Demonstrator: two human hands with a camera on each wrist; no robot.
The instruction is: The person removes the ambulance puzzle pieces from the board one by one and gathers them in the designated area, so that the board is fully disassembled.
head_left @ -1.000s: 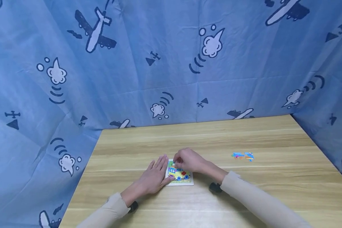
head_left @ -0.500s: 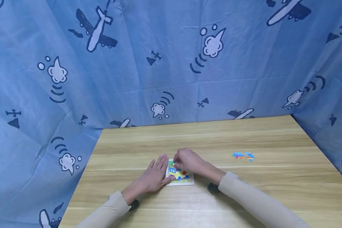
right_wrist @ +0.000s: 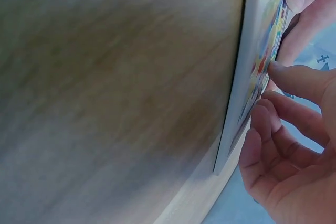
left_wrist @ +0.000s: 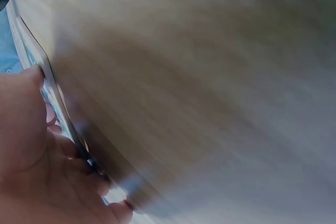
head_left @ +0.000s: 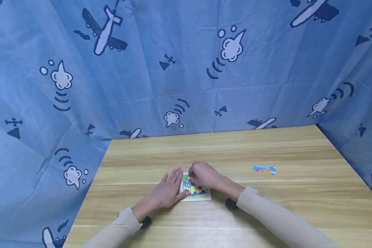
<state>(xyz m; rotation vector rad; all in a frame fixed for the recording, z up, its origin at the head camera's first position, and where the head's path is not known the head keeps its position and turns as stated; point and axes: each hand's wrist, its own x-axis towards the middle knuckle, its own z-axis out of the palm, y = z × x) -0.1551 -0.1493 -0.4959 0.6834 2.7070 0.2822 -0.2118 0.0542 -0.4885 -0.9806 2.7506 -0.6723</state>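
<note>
Fingers (right_wrist: 302, 115) on white-rimmed puzzle (head_left: 199, 197), yellow ambulance (head_left: 194, 189) apparently pictured.

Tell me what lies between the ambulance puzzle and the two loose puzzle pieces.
In the head view: first the right hand, partly over the ambulance puzzle, then bare wooden tabletop up to the two loose puzzle pieces.

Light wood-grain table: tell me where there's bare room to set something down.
Bare table: the left side, between the left hand and blue airplane-print curtain; the back strip, between the right hand and the curtain; the right side, beyond two flat, multicoloured jigsaw pieces. Crowded: the white-bordered ambulance puzzle, both hands at it.
</note>
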